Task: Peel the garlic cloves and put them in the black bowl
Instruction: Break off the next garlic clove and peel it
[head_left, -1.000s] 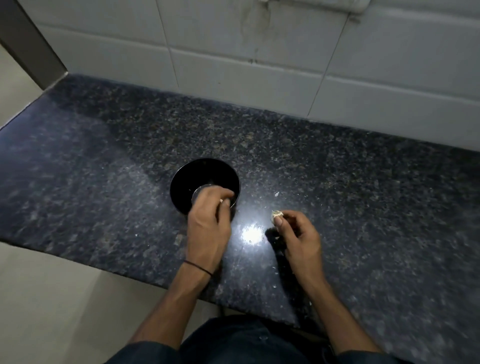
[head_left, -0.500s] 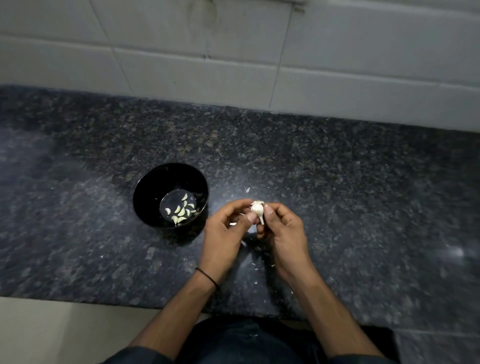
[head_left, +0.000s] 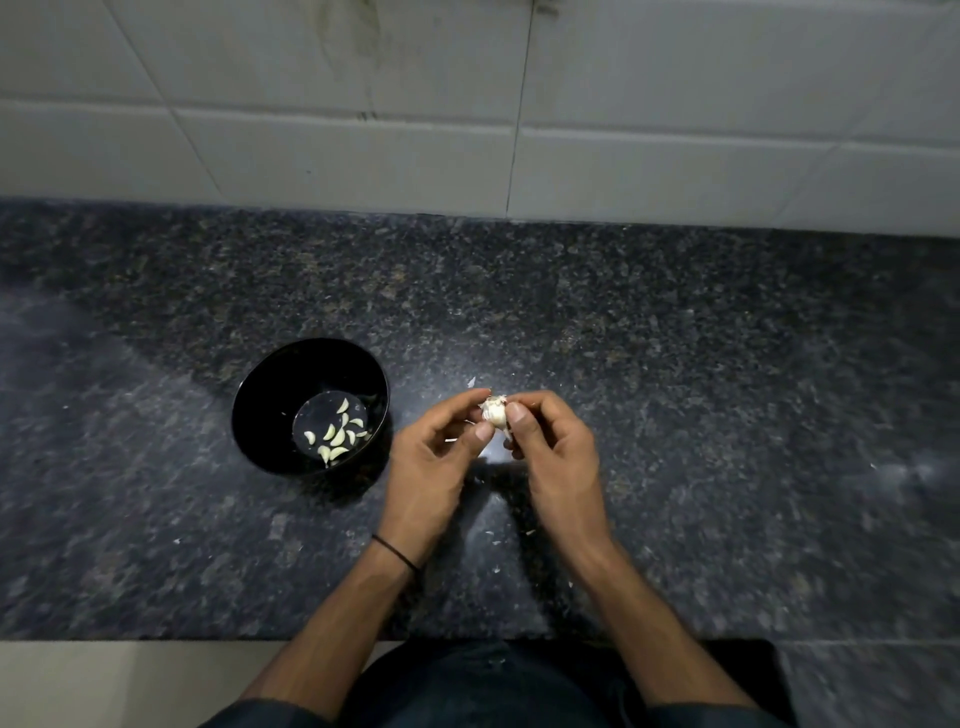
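- The left hand (head_left: 431, 457) and right hand (head_left: 556, 452) are pinching the garlic (head_left: 493, 411), just right of the bowl (head_left: 262, 413).
- A hard tug is risking the garlic slipping out and landing on the counter (head_left: 701, 415) among skin flakes (head_left: 471, 382), not in the bowl.
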